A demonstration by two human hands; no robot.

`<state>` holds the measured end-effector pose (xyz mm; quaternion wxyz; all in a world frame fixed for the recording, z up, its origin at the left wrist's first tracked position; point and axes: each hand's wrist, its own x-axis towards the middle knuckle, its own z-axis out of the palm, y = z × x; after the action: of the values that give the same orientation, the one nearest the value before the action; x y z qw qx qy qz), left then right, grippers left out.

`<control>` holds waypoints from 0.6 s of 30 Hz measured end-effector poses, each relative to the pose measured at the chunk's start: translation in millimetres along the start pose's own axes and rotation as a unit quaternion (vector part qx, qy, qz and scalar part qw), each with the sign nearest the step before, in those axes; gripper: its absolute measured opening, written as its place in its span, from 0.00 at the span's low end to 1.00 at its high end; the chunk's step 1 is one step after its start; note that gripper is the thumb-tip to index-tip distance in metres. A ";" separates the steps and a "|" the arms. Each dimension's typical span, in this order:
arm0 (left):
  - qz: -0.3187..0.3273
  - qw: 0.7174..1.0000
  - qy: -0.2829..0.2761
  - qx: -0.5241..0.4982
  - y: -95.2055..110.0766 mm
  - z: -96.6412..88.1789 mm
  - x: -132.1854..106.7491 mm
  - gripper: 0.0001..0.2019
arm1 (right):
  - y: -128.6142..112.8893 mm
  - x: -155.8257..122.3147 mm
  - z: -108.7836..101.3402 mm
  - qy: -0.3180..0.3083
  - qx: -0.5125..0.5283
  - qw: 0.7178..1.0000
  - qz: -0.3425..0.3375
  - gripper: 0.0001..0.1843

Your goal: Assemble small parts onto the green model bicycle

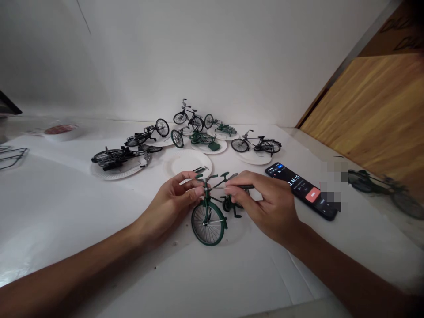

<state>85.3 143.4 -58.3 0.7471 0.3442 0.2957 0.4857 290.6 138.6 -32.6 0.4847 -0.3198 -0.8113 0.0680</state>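
A green model bicycle [208, 223] stands upright on the white table in front of me, its front wheel towards me. My left hand [177, 194] is closed on it at the handlebar and head tube, thumb and fingers pinching there. In my right hand [268, 201] is a small screwdriver [245, 187] with a dark handle, gripped between thumb and fingers. Its thin metal shaft points left and reaches to the front of the frame near the handlebar stem; whether the tip touches a screw cannot be made out. My right fingers partly hide the bicycle's rear.
Just behind lies a paper plate [170, 165] with small dark parts [200, 169]. Several black and green model bicycles rest on plates farther back, including a black one [256, 145]. A phone [303, 190] lies right, near another bicycle [386, 187]. A bowl [62, 131] sits far left.
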 end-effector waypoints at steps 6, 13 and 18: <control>0.001 1.000 -0.021 0.009 -2.5 0.0 0.0 0.14 | -4.2 -0.3 0.3 0.009 -0.018 0.999 0.039 0.10; 0.013 0.999 -0.016 0.025 -1.7 0.7 1.6 0.10 | -8.2 -1.5 4.0 0.003 -0.010 0.992 0.128 0.21; 0.025 0.998 -0.019 0.048 -0.5 -2.6 3.4 0.12 | -1.2 2.3 -3.7 -0.044 -0.036 0.996 0.071 0.15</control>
<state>84.8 147.0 -60.6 0.7229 0.3965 0.2953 0.4828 292.4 138.2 -28.5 0.4304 -0.3901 -0.8093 0.0874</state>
